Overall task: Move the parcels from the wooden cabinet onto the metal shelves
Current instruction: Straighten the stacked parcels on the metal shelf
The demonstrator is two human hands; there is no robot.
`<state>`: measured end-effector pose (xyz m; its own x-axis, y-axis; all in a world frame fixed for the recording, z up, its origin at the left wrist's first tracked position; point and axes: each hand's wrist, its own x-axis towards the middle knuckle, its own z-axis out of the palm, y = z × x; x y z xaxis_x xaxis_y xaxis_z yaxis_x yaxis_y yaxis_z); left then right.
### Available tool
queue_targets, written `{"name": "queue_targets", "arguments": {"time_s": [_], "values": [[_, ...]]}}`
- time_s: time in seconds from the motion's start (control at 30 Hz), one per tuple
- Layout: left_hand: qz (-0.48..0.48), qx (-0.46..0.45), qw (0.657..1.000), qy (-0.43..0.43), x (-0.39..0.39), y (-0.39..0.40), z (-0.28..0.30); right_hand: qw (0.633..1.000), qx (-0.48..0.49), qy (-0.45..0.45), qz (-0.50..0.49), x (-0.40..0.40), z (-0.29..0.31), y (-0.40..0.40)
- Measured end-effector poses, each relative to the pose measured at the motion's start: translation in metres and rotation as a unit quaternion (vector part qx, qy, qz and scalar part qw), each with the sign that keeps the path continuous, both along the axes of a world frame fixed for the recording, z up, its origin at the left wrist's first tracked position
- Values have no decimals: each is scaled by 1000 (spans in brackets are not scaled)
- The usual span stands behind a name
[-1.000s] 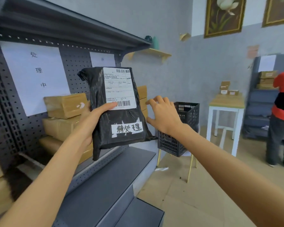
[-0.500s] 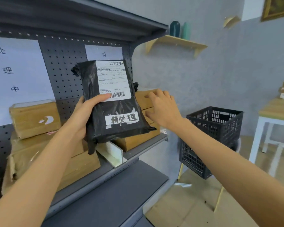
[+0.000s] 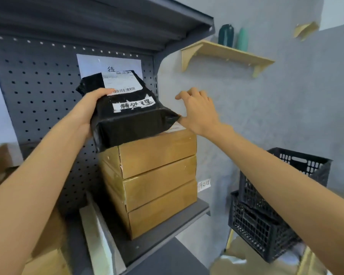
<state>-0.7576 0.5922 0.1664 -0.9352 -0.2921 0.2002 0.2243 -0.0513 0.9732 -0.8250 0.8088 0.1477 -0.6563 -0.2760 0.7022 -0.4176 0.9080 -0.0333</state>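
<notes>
A black plastic parcel [image 3: 131, 122] with a white shipping label and a handwritten strip lies tilted on top of a stack of three brown cardboard boxes [image 3: 157, 181]. That stack stands on the dark metal shelf [image 3: 167, 235] in front of its pegboard back. My left hand [image 3: 87, 110] grips the parcel's left edge, thumb on the label. My right hand [image 3: 199, 110] is at the parcel's right corner with fingers spread and loosely curved; it holds nothing.
A white divider [image 3: 99, 235] stands on the shelf left of the stack, with more brown boxes [image 3: 0, 161] beyond it. Two black plastic crates [image 3: 270, 205] are stacked at the right. A wooden wall shelf [image 3: 226, 54] carries two vases. The upper metal shelf [image 3: 107, 18] overhangs.
The parcel went from upright in front of the shelf to lying on top of the box stack. My right hand came off the boxes and now sits at the parcel's right corner.
</notes>
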Motion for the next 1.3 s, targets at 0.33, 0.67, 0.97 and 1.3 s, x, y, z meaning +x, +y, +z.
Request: {"name": "queue_targets", "arguments": {"time_s": [0.33, 0.67, 0.97, 1.3], "values": [[116, -30, 991, -60, -57, 9, 24, 996, -19, -7, 89, -99, 19, -16], [221, -206, 950, -78, -97, -4, 20, 984, -3, -30, 173, -136, 13, -33], [238, -186, 944, -129, -84, 4, 12, 979, -3, -28, 202, -130, 10, -26], [238, -167, 945, -151, -82, 10, 10, 981, 3, -33, 193, -124, 5, -8]]}}
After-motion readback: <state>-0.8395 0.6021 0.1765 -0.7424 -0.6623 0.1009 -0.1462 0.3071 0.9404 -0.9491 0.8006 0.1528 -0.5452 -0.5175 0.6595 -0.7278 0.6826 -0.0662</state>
